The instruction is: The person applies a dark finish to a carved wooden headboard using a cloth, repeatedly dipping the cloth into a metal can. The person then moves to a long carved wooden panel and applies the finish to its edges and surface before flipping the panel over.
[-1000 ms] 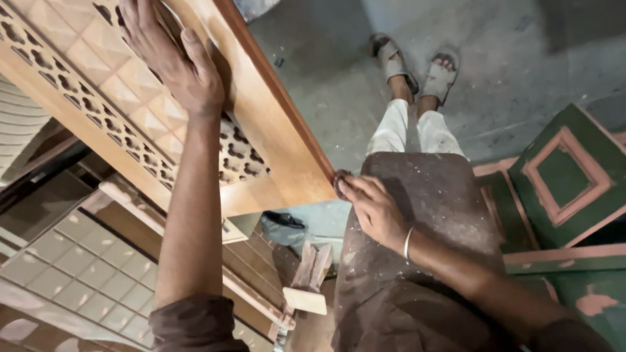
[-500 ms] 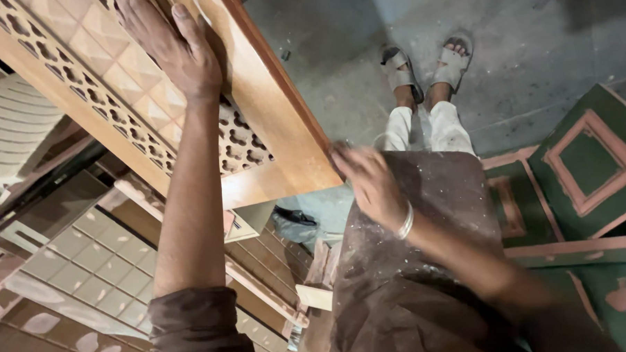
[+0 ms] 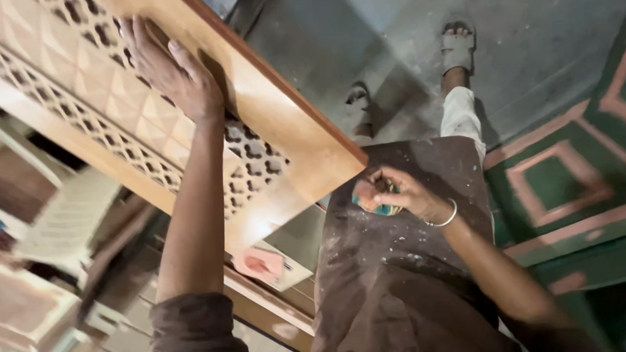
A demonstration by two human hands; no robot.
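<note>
Here, in the head view, the person's left hand [image 3: 174,73] lies flat in the upper left of the frame, palm down and fingers spread on a carved wooden panel [image 3: 269,122]. That panel slants from the upper left corner down toward the middle, its plain orange-brown frame ending in a corner just above the other hand. Its inner field is a pierced lattice [image 3: 253,161] of small cut-out shapes, with a band of raised diamond blocks beside it. The left hand covers both the lattice and the edge of the frame, gripping nothing, just pressing.

The right hand [image 3: 393,194] sits at the centre of the frame, just below the panel's corner, fingers curled shut around a small blue-green pad [image 3: 373,207] that shows under the knuckles. Whether the pad touches the wood I cannot tell. A thin metal bangle [image 3: 445,218] circles that wrist.

Below the hands hangs a dusty brown garment [image 3: 400,277], speckled with pale spots. Past it, a white trouser leg runs up to a sandalled foot [image 3: 456,47] on the grey concrete floor [image 3: 545,57]. On the right edge lies a green panel with pink bands [image 3: 570,188]. More pale carved woodwork is stacked, blurred, in the lower left.
</note>
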